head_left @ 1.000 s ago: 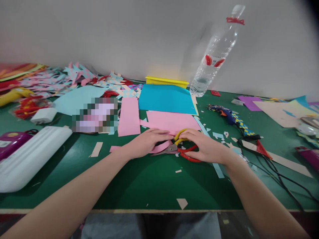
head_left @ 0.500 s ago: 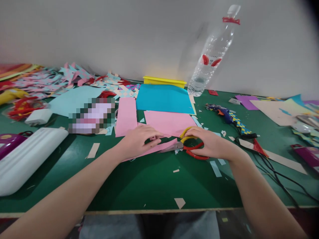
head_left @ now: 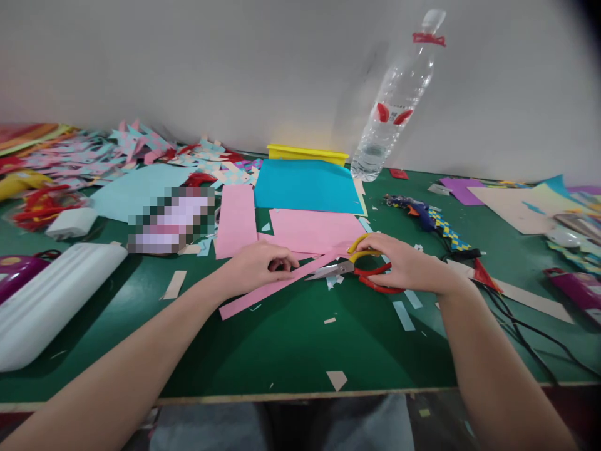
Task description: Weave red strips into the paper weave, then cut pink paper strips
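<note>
My left hand point(head_left: 260, 266) is curled, with thumb and fingers closed on a long narrow pink paper strip point(head_left: 248, 302) that slants up to the right. My right hand point(head_left: 399, 263) grips scissors point(head_left: 335, 269) with yellow and red handles; their blades point left, beside the strip and just below it. Behind both hands lies a pink paper sheet point(head_left: 314, 227), partly under a blue sheet point(head_left: 307, 185). A wider pink piece point(head_left: 236, 216) lies to the left of these, close to my left hand.
A water bottle point(head_left: 392, 113) leans against the wall. On the left are a blurred-out phone point(head_left: 171, 222), a white long object point(head_left: 61, 300) and heaps of paper strips point(head_left: 89, 150). A glue gun point(head_left: 422, 216), black cables point(head_left: 516, 326) and paper scraps point(head_left: 337, 379) lie around.
The scissors have moved slightly right, away from my left hand. The pink strip now shows as a long slanting piece in front of the pink sheet, its lower left end further out.
</note>
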`<state>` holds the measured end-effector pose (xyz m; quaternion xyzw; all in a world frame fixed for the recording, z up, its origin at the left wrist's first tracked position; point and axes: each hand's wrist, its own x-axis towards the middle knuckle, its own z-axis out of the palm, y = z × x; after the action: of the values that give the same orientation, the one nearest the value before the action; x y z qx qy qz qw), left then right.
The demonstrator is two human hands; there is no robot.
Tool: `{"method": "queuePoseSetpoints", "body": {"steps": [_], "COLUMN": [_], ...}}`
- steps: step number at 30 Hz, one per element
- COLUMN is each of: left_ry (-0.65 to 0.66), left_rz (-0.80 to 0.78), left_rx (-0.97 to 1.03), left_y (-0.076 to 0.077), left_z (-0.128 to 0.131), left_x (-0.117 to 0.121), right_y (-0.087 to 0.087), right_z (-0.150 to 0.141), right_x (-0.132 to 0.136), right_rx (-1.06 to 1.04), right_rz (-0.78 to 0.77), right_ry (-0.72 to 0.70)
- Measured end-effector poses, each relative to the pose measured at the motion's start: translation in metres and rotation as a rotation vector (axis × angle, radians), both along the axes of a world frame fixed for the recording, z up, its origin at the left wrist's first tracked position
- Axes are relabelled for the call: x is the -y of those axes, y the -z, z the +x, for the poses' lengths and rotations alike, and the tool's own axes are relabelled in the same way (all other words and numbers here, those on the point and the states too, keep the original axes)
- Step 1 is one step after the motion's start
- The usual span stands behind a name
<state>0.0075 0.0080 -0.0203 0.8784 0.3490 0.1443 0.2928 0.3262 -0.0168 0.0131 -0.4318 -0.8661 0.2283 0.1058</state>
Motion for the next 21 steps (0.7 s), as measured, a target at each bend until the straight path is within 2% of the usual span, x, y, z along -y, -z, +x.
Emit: {"method": "queuePoseSetpoints", "body": {"steps": [4,11,15,19,21], "left_ry": [-0.051,-0.080,0.017,0.148,0.180], "left_rz": [0.096,0.169,0.318,0.538,0.598], "left_rx": [-0.032,-0.037,-0.082,-0.184,-0.232], "left_y": [0.003,0.011,0.010,0.004,0.004], "left_z": [0.001,0.005,0.006,0.004,0.004], "left_x": [-0.002,-0.004,-0.003,0.006,0.011], "right_y": [0.000,0.001,0.003,0.004,0.005], "right_z": [0.000,-0.008,-0.009,-0.006,-0.005], "right_x": [0.001,0.000,-0.002,-0.004,-0.004], "right_rx": [0.015,-0.002,-0.004,0.002,0.002], "right_rz": [-0.007,0.045,0.046,0.030,0.023], "right_ry": [-0.005,-0.002,-0.003,-0.003,-0.008]}}
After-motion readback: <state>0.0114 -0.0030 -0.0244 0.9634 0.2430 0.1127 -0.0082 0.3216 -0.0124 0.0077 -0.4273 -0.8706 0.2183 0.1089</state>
